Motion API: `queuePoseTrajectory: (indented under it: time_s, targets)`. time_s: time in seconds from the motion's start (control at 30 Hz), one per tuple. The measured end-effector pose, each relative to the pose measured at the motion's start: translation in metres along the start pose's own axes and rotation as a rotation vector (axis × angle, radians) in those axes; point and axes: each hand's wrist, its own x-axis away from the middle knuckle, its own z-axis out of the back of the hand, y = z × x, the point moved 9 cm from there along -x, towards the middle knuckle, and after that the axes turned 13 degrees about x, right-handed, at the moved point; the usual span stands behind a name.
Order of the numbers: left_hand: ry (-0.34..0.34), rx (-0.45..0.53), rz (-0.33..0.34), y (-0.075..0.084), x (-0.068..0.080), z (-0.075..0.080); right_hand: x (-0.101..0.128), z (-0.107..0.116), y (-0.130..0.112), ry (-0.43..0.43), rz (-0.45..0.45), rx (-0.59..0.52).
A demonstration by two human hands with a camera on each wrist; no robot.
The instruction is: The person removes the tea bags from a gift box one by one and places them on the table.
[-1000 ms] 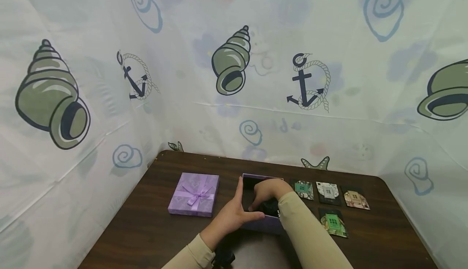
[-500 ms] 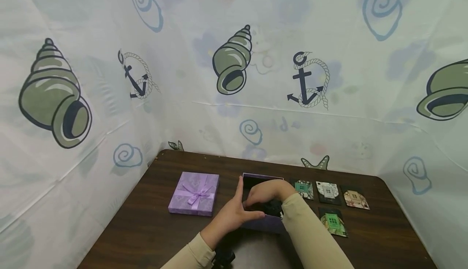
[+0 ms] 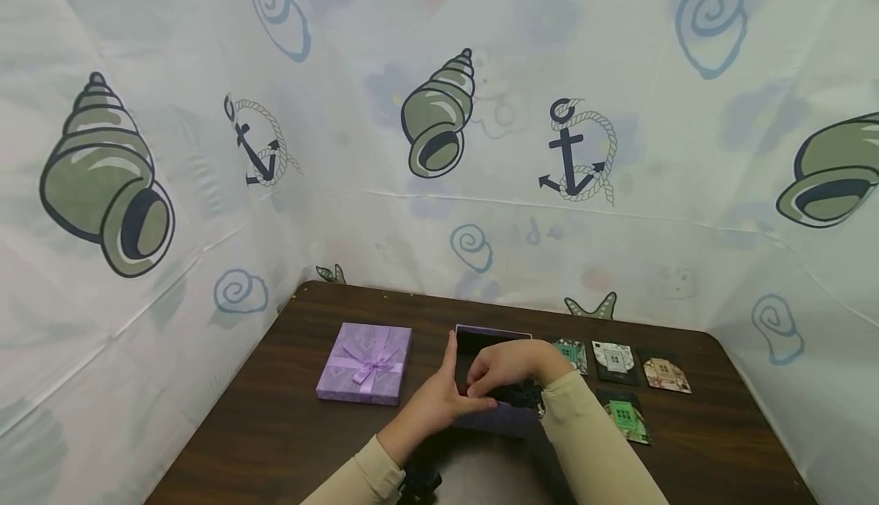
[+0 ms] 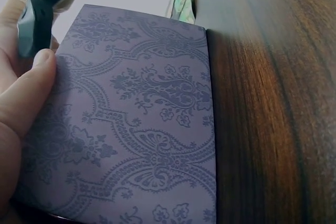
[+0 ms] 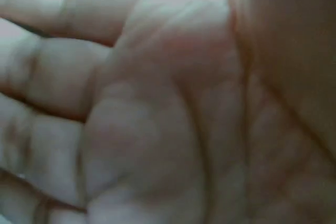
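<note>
In the head view an uncovered purple box (image 3: 504,422) with a dark inside sits on the table. My left hand (image 3: 434,404) rests against its near left corner, index finger straight up along the left side, thumb stretched along the front. The left wrist view shows the patterned front wall (image 4: 142,119) of the box, with my left thumb (image 4: 39,74) at its edge. My right hand (image 3: 511,364) is over the opening, fingers bent, thumb and fingertips close to the left thumb. A small reddish patch shows by those fingertips; I cannot tell whether they pinch something.
Left of the box lies a purple lid (image 3: 365,364) with a ribbon bow. To the right are several picture cards: a white one (image 3: 616,360), a tan one (image 3: 664,371) and a green one (image 3: 625,416), plus another partly behind the right arm. A patterned curtain (image 3: 384,238) backs the table.
My right hand has come up a little in the box opening, its thumb and fingertips now showing close to the left thumb. The left hand, box and lid stay put.
</note>
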Motion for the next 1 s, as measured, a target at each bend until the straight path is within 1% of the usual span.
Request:
queuePoseTrajectory:
  time_s: [0.07, 0.13, 0.2, 0.33, 0.4, 0.47, 0.57, 0.63, 0.7, 0.77, 0.87, 1.0]
  targets:
    - [-0.006, 0.022, 0.003, 0.0, -0.002, -0.002, 0.006, 0.005, -0.001, 0.049, 0.001, 0.017]
    - [-0.009, 0.031, -0.003, 0.0, -0.003, -0.004, 0.013, 0.012, -0.002, 0.112, -0.007, 0.057]
    - [-0.014, 0.037, -0.003, 0.001, -0.004, -0.006, 0.021, 0.02, -0.003, 0.181, -0.034, 0.113]
    - [-0.006, 0.019, 0.003, 0.003, -0.007, -0.007, 0.038, 0.036, -0.004, 0.313, -0.095, 0.236]
    - [0.004, 0.01, 0.01, 0.003, -0.009, -0.007, 0.047, 0.042, -0.003, 0.371, -0.113, 0.256]
    - [0.017, 0.003, 0.004, 0.004, -0.01, -0.008, 0.054, 0.048, -0.001, 0.439, -0.118, 0.239]
    - [0.029, 0.001, 0.013, 0.003, -0.012, -0.009, 0.064, 0.059, 0.003, 0.563, -0.11, 0.198]
    - [0.035, -0.003, 0.015, 0.002, -0.013, -0.009, 0.072, 0.064, 0.006, 0.655, -0.111, 0.195]
    - [0.037, -0.004, 0.021, 0.001, -0.013, -0.009, 0.08, 0.069, 0.008, 0.741, -0.123, 0.211]
    - [0.039, -0.006, 0.02, 0.001, -0.012, -0.009, 0.088, 0.071, 0.015, 0.812, -0.156, 0.2]
    - [0.037, -0.004, 0.029, 0.001, -0.011, -0.01, 0.103, 0.071, 0.026, 0.906, -0.201, 0.139]
    - [0.043, -0.014, 0.034, 0.002, -0.011, -0.009, 0.125, 0.07, 0.042, 1.041, -0.237, 0.056]
